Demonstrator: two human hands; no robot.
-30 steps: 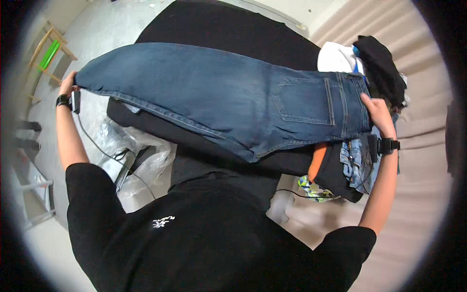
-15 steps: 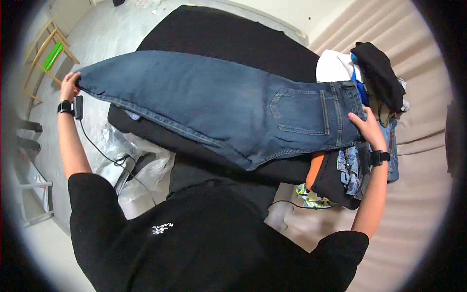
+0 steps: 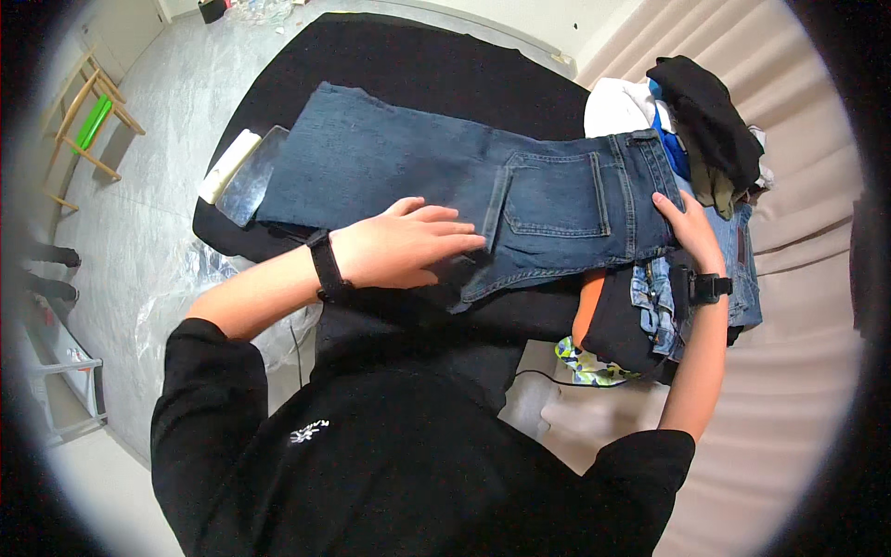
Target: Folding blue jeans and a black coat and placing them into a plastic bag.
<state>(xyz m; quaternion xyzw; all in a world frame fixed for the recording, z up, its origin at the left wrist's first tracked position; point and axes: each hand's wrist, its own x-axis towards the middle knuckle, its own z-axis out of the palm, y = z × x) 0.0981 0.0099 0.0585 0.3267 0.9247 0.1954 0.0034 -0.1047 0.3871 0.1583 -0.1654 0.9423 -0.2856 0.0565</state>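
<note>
One pair of dark blue jeans [image 3: 418, 158], one back pocket [image 3: 557, 195] uppermost, across one black-covered table [image 3: 418, 56]; left hand [image 3: 408, 246] spread over them, right hand [image 3: 691, 232] pinching the waistband [image 3: 650, 167]; just beyond, one white garment [image 3: 617, 110].

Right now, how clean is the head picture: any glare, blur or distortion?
Head view, middle: the jeans, left hand and right hand read clearly, stitching included; head view, left: clear plastic shows whitish glints; head view, rim: the curtain bends, the left edge is hazy, the corners black.
</note>
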